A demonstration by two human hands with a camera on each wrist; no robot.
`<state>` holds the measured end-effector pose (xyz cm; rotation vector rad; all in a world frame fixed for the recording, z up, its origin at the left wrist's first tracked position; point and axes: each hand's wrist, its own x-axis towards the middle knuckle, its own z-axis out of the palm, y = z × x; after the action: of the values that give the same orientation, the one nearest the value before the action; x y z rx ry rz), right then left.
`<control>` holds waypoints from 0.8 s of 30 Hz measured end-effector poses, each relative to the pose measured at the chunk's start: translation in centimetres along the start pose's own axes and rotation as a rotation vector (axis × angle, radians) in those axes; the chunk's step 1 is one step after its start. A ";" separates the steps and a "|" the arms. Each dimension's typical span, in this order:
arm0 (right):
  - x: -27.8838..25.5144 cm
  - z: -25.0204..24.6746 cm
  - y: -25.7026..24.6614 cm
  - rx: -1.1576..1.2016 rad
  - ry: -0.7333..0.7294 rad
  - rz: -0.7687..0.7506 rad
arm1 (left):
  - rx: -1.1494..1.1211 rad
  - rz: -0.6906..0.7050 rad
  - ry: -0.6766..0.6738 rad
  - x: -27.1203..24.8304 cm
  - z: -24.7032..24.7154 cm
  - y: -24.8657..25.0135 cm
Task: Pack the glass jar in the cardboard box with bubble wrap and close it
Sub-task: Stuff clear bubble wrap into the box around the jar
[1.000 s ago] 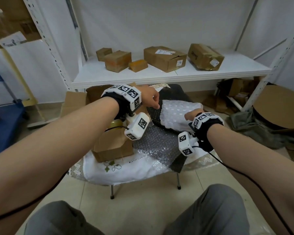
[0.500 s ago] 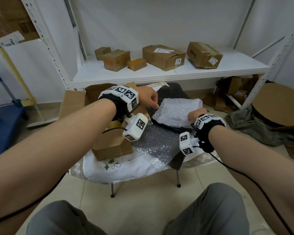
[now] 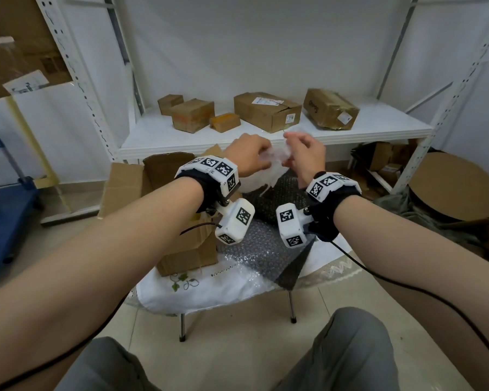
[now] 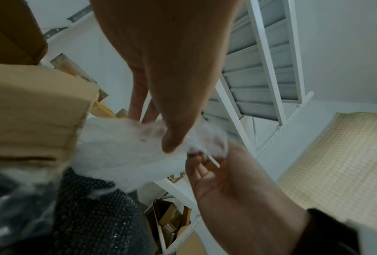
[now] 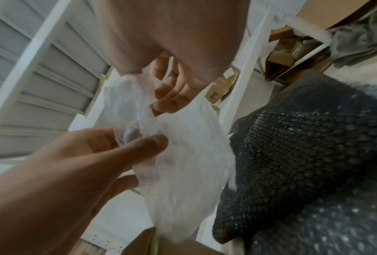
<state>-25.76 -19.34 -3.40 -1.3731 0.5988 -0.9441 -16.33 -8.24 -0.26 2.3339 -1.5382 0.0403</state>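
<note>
Bubble wrap sheet (image 3: pixel 268 167) held up at centre frame in the head view, above the small table (image 3: pixel 209 289); its lower part hangs toward the dark bubble-wrap layer (image 3: pixel 268 204) spread there. Left hand (image 3: pixel 250 156) pinches the sheet's upper edge, thumb against fingers. Right hand (image 3: pixel 304 153) just beside it, fingers curled, pinching the same edge. Hands close together, sheet bunched between them. Open cardboard box (image 3: pixel 187 246) sits at centre left on the table, flaps up, partly behind the left wrist. Jar not discernible. Upper centre: shelf (image 3: pixel 378 128) bearing several closed cartons (image 3: pixel 267 111).
</note>
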 end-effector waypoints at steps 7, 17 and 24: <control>-1.0 0.9 -1.4 0.055 -0.067 -0.037 | -0.384 -0.152 0.127 0.3 -1.7 -0.9; -2.1 2.6 -1.3 -0.157 -0.248 -0.259 | -0.693 -0.165 0.189 -1.3 -3.9 -0.5; -1.4 3.7 -1.9 -0.264 0.013 -0.388 | -0.868 -0.235 0.289 -2.6 -5.9 -1.9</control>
<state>-23.81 -15.99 -1.26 -1.7615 0.4864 -1.2143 -14.75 -3.48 4.27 1.6859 -0.8708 -0.2786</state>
